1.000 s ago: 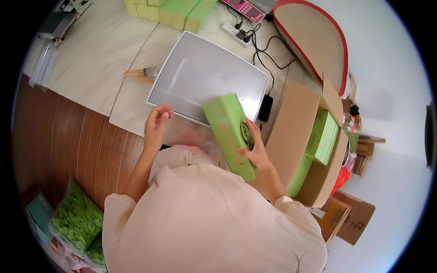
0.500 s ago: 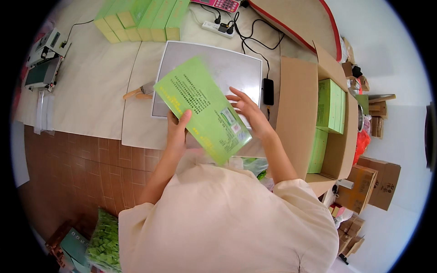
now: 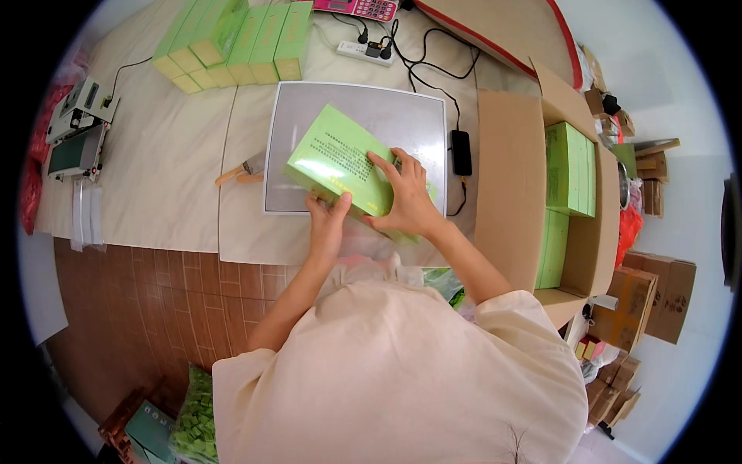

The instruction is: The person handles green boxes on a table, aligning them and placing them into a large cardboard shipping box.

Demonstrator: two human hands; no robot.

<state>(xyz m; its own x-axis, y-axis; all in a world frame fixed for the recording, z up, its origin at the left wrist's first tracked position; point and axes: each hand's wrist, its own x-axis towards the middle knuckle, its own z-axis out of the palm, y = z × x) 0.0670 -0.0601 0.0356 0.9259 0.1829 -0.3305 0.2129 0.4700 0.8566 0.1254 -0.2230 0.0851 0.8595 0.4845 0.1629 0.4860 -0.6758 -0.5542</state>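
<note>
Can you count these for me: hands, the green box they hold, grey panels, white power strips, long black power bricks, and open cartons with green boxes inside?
Hands: 2 (left hand, right hand)
Held green box: 1
Grey panel: 1
White power strip: 1
Long black power brick: 1
Open carton: 1
Total: 7

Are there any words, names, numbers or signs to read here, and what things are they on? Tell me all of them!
None is clear enough to quote.
Held green box: rows of dark print and some yellow print, too small to read.
Pink keypad: key markings, too small.
Stacked green boxes: faint marks, too blurred.
Brown carton at the far right: dark marks, too blurred.
Teal box at lower left: pale marks, too small.
</note>
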